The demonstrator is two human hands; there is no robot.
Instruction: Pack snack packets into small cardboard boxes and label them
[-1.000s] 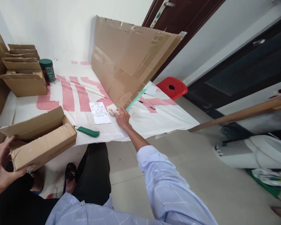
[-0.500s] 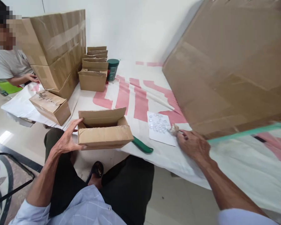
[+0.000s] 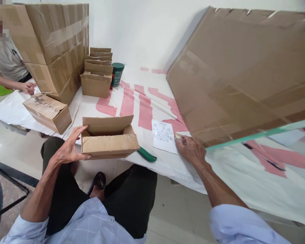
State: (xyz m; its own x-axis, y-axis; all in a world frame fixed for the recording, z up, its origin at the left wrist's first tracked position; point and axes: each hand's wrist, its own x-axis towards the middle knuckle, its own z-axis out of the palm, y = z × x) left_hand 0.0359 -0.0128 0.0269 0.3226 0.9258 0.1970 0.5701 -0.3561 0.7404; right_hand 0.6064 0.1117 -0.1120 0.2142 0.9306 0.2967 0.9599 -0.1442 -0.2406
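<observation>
My left hand (image 3: 70, 146) grips the left end of a small cardboard box (image 3: 110, 145), thumb low on the front and fingers on the far side. The box's back flap stands up and the top is open; its inside is mostly hidden. My right hand (image 3: 192, 151) is closed at the right edge of a white sheet (image 3: 165, 144) bearing several clear round stickers. Between its fingertips shows a small pale brownish thing (image 3: 178, 136), too unclear to name. A curved green handle (image 3: 147, 154) lies partly under the box's right end.
Taped cartons (image 3: 51, 44) are stacked at left, a closed small box (image 3: 48, 112) before them. Several open-flapped boxes (image 3: 96, 83) stand in a row beside a green tub (image 3: 117, 74). A large carton (image 3: 239, 74) leans at right, near a pen (image 3: 264, 157). A co-worker (image 3: 8, 64) sits far left.
The view has turned slightly right. My right hand has edged closer to the sticker sheet with the small thing still in its fingers. My left hand keeps hold of the box.
</observation>
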